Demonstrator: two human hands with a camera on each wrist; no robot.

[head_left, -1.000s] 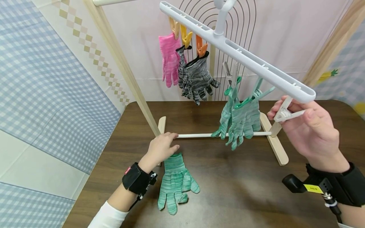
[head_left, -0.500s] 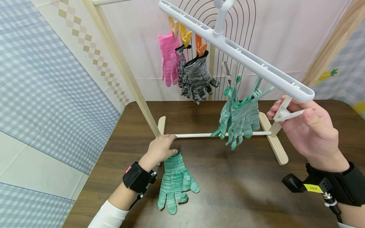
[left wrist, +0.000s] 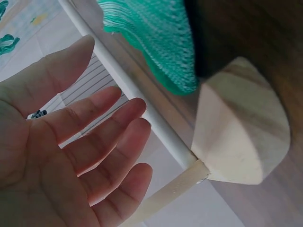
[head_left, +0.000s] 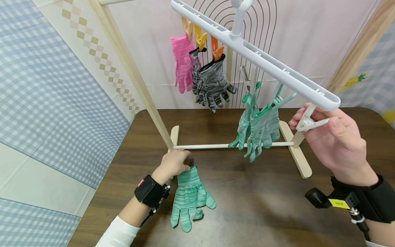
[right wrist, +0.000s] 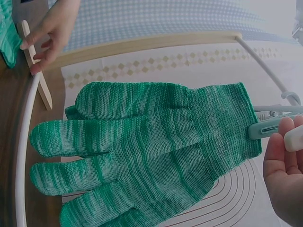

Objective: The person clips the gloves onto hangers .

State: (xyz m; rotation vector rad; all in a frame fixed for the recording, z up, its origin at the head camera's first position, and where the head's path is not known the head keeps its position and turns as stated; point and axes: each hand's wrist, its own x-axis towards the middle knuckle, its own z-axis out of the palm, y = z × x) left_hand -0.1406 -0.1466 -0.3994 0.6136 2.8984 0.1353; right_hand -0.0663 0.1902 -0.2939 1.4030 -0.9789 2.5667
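A green striped knit glove (head_left: 189, 195) lies on the table, fingers toward me. My left hand (head_left: 173, 163) hovers at its cuff; in the left wrist view the palm (left wrist: 45, 161) shows, fingers loosely bent and apart, with the glove's cuff (left wrist: 165, 52) beyond the fingertips. My right hand (head_left: 345, 147) pinches a white clothespin (head_left: 304, 124) under the right end of the white hanger (head_left: 274, 65). Two green gloves hang beside it: one from a green clothespin (head_left: 279, 97), the other from a grey clothespin (head_left: 253, 80).
A pink glove (head_left: 182, 67) and black-and-grey gloves (head_left: 213, 80) hang at the hanger's left from beige, yellow and orange clothespins. The wooden stand has a left post (head_left: 135, 79), a white lower bar (head_left: 206, 146) and a right foot (head_left: 297, 157) on the brown table (head_left: 247, 212).
My left hand has drawn back from the stand's white lower bar toward the cuff of the lying glove. The right hand holds the white clothespin in the same place.
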